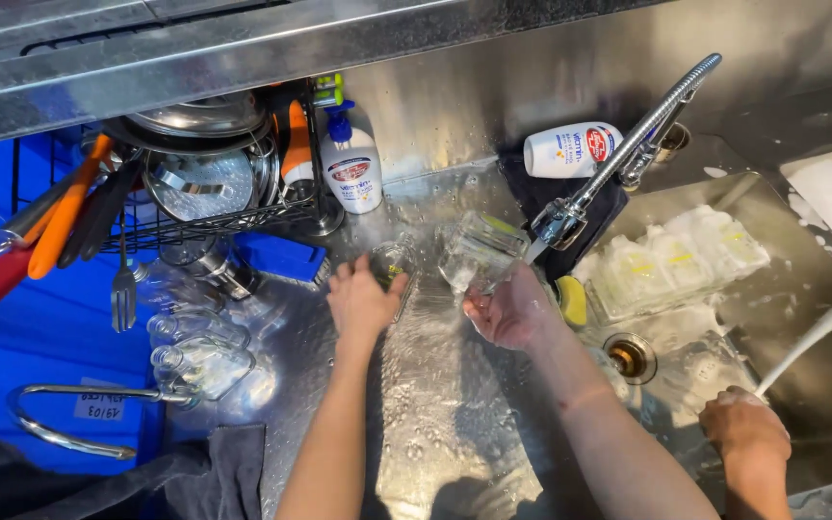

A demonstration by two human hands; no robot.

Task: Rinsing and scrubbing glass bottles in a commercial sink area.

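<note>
My left hand (362, 300) rests on a small clear glass (390, 262) that stands on the wet steel counter. My right hand (510, 310) grips a larger clear glass (479, 250), tilted on its side under the spout of the bendy steel faucet (618, 154). Water wets the counter around both hands.
Another person's hand (743, 424) holds a white hose in the sink (801, 376) at right. Clear containers (676, 260) soak there, beside a yellow sponge (572, 299) and the drain (628, 356). A dish rack (204, 183) with pots and utensils, a soap pump bottle (352, 169) and upturned glasses (199, 351) stand at left.
</note>
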